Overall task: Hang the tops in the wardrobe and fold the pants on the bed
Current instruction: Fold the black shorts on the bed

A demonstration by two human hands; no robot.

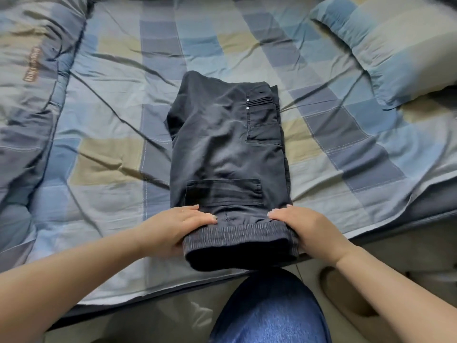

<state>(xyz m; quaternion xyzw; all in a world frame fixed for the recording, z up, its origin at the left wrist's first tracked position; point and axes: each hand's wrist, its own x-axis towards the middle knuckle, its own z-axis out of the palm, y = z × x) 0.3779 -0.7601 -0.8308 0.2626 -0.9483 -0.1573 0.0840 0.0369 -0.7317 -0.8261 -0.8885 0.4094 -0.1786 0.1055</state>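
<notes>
We grip the dark pants (pixel 227 149) at the elastic cuff end. The fingers of our left hand (pixel 173 229) curl over the left corner, and the fingers of our right hand (pixel 309 229) curl over the right corner. Beyond our fingers the folded pants lie flat on the checked bed (pixel 111 115). Far right of the fingers a pillow (pixel 395 45) lies. Far left a rumpled quilt (pixel 29 82) lies. Below the fingers our knee in blue jeans (pixel 269 310) touches the bed edge.
</notes>
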